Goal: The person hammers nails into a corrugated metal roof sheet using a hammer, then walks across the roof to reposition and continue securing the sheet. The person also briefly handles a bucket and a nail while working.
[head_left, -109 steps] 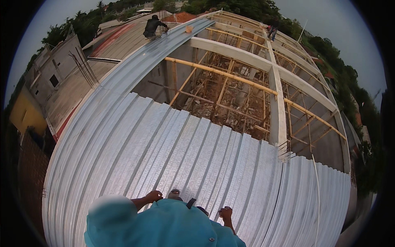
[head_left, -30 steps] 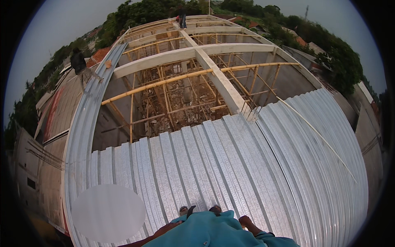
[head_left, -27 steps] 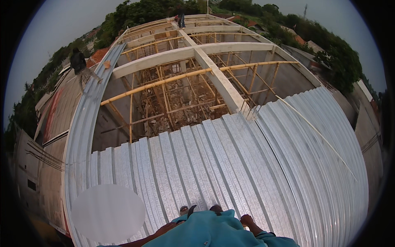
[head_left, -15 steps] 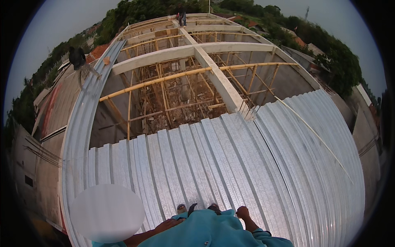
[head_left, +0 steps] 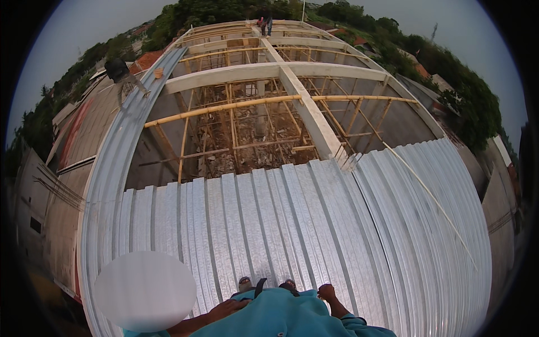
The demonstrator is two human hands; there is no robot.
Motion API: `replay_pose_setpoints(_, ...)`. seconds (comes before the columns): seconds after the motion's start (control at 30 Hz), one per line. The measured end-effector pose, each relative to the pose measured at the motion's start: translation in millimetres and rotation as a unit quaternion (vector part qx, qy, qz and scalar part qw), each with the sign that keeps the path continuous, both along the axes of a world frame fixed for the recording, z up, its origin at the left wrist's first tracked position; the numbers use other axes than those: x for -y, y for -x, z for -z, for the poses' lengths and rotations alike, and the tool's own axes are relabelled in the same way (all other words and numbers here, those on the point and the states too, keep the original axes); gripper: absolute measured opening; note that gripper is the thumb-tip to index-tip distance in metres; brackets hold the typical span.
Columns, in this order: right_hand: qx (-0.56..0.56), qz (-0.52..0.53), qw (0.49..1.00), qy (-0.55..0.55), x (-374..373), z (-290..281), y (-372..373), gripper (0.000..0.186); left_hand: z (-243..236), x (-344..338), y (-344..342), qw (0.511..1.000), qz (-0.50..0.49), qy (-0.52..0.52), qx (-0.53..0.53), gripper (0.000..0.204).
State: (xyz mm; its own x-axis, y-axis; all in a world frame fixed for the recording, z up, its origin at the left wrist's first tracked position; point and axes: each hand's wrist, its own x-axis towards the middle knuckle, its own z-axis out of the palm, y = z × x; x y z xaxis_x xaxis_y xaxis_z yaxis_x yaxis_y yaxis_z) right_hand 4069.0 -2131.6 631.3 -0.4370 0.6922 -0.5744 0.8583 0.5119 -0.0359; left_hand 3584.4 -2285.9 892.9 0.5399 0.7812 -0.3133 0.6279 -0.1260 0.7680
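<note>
Below me, ribbed silver metal sheeting (head_left: 258, 219) covers the near part of a roof frame, and my shod feet (head_left: 245, 285) stand on it. My left hand (head_left: 229, 308) lies against my teal shirt (head_left: 281, 314) at the waist, its fingers fairly straight and nothing seen in them. Beside my right hip, my right hand (head_left: 327, 292) hangs with its fingers curled into a fist just above the sheeting, with nothing showing from it. A dark strap end (head_left: 260, 288) sticks out in front of the shirt. A pale blurred oval hides part of the sheeting at lower left.
Beyond the sheet's ragged edge, concrete beams (head_left: 306, 112) and bamboo poles (head_left: 224, 109) span a deep drop over rubble. Rebar ends (head_left: 349, 160) stick up there. A thin pole (head_left: 429, 194) lies across the right sheets. One person (head_left: 119, 73) bends near a bucket (head_left: 158, 73); another (head_left: 265, 25) is far off.
My view has turned a little left, so the frame and beams sit further right. Both hands keep nearly the same place and shape.
</note>
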Motion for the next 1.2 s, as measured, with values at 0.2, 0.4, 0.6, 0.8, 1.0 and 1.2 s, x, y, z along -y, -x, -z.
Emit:
replay_pose_setpoints(0.2,-0.042,-0.045,0.998,-0.021,-2.8,9.7,2.0,0.022,9.9,24.6,1.1,1.000,0.018,-0.009,-0.007,0.054)
replay_pose_setpoints(0.4,-0.057,-0.067,0.996,-0.029,-13.0,14.3,17.9,0.026,-7.5,30.3,2.7,0.999,-0.011,-0.037,0.009,0.053)
replay_pose_setpoints(0.6,0.016,-0.058,0.998,-0.031,-20.6,-3.5,41.5,0.028,-51.3,12.2,-0.1,0.993,-0.052,0.097,0.035,0.052)
replay_pose_setpoints(0.8,0.036,-0.059,0.997,-0.020,-27.9,-16.5,49.1,0.031,-54.1,7.5,1.3,0.996,-0.052,0.078,-0.006,0.055)
replay_pose_setpoints(1.0,0.027,-0.019,0.999,-0.002,-40.6,-11.4,50.0,0.036,-31.9,5.4,9.7,0.996,-0.008,0.089,-0.017,0.058)
replay_pose_setpoints(1.2,0.002,0.020,1.000,-0.015,-52.8,0.8,52.4,0.032,-4.8,10.5,14.6,1.000,-0.004,0.001,0.022,0.058)
